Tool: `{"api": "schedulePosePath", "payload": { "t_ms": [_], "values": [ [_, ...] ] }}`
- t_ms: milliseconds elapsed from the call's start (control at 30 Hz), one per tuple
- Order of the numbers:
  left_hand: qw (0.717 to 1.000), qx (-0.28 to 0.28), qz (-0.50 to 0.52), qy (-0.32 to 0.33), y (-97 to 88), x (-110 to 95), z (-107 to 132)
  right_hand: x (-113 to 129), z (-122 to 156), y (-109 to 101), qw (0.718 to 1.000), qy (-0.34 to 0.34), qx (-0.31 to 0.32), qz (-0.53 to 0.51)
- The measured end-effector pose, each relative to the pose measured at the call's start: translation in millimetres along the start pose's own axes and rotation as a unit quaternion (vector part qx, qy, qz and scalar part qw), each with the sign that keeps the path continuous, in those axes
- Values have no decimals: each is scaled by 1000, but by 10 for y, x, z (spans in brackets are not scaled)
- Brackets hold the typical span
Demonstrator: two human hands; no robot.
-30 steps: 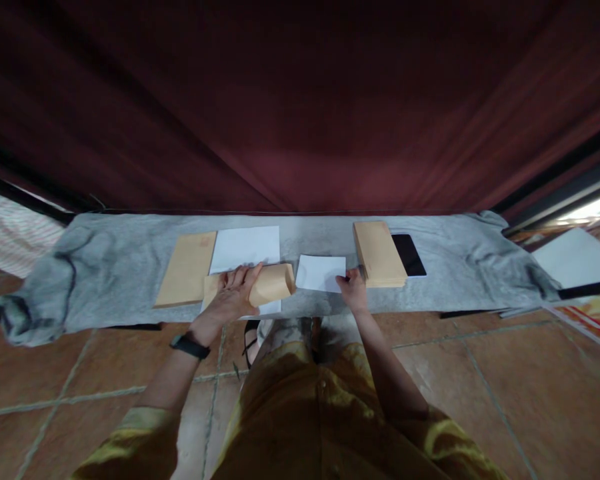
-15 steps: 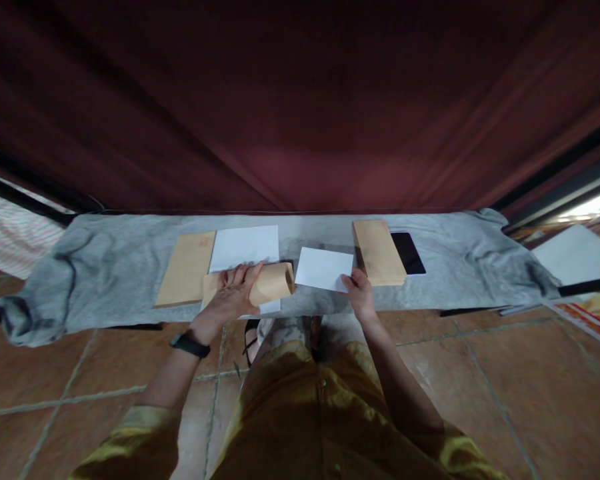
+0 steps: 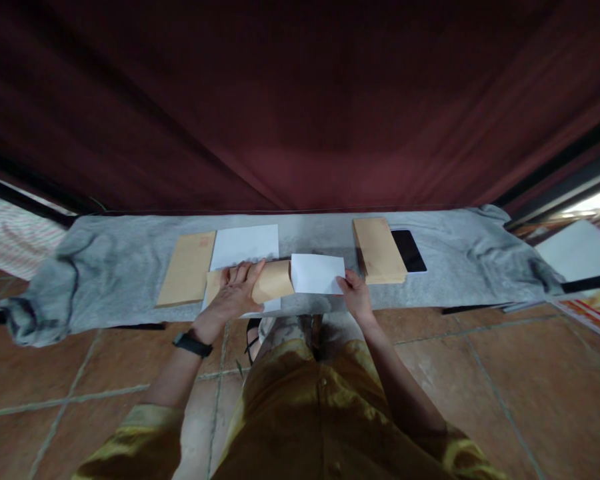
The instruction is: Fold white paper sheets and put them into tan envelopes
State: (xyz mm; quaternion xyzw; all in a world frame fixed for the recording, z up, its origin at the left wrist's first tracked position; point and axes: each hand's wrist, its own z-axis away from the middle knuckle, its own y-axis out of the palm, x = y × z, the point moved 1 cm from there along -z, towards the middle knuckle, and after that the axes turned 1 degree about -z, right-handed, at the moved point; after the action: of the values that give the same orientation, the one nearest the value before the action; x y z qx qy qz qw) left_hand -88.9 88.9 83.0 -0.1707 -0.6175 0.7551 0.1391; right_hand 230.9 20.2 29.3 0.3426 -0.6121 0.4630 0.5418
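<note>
My left hand point(image 3: 237, 291) grips a brown envelope point(image 3: 275, 283) on the grey cloth point(image 3: 110, 267), with its mouth bulging open toward the right. My right hand point(image 3: 355, 293) pinches the right edge of a folded white paper point(image 3: 316, 273), whose left edge meets the envelope's mouth. A white sheet point(image 3: 245, 245) lies partly under the envelope. A single brown envelope point(image 3: 187, 268) lies flat to the left of it.
A stack of brown envelopes point(image 3: 377, 251) sits right of my right hand, with a black phone point(image 3: 409, 251) beside it. A dark red curtain point(image 3: 300, 100) hangs behind the cloth-covered surface. White sheets point(image 3: 575, 250) lie at the far right. Tiled floor is below.
My right hand has picked up the folded white paper and carried it left until its edge meets the envelope's mouth. My left hand has kept hold of the envelope.
</note>
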Motion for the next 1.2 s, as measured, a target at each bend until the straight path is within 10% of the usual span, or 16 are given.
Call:
{"api": "schedulePosePath", "payload": {
  "t_ms": [1200],
  "values": [
    [998, 67, 20, -5, 55, -64, -109, 213, -497, -326, 958, 36, 222, 177]
  ]
}}
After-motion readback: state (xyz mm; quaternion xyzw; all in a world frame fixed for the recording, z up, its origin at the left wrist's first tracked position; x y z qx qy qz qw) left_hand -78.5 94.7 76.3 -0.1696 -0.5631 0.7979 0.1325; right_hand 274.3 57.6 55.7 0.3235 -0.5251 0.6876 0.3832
